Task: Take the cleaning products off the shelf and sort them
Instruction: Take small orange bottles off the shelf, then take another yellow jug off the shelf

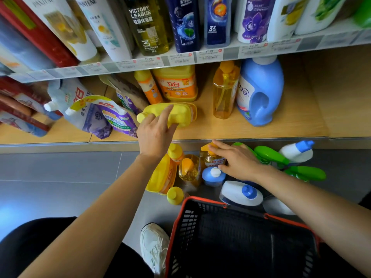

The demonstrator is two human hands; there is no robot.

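A yellow detergent jug [180, 114] lies on its side on the wooden bottom shelf [251, 129]. My left hand [154, 135] rests on it with the index finger stretched along its top and the thumb under its near side. My right hand [236, 161] hovers flat, fingers straight, over an orange pump bottle [210, 159] standing on the floor among yellow bottles [162, 175], blue-capped white bottles [241, 194] and green spray bottles [271, 155]. On the shelf stand a big yellow jug [176, 85], a clear orange bottle [224, 93] and a blue jug [261, 93].
Refill pouches [96, 115] lean at the shelf's left. An upper shelf [200, 57] with shampoo bottles hangs overhead. A black basket with a red rim [241, 237] stands on the grey floor in front of me, beside my white shoe [154, 245].
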